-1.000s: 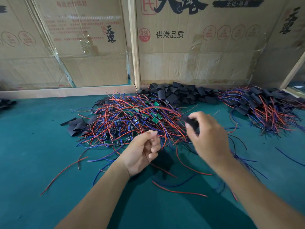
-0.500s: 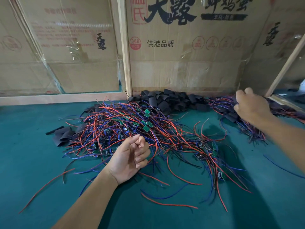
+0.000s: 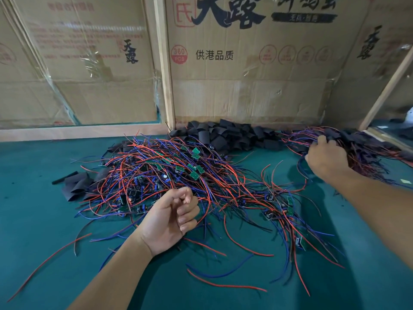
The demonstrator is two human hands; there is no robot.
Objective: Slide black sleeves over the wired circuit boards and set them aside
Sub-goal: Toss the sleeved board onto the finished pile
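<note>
right hand [image 3: 326, 155] curls on the done pile [image 3: 366, 148] far right, maybe gripping wires | left hand [image 3: 172, 217] loosely curled, holding nothing, we judge | boards [image 3: 194, 168] lie just ahead of it, sleeves [image 3: 230, 136] beyond by the wall | left nearer

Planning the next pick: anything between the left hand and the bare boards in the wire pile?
Nothing solid. The left hand hovers at the near edge of the unsleeved pile; the green boards lie just beyond its fingers, though red and blue wires tangle over and around them.
</note>
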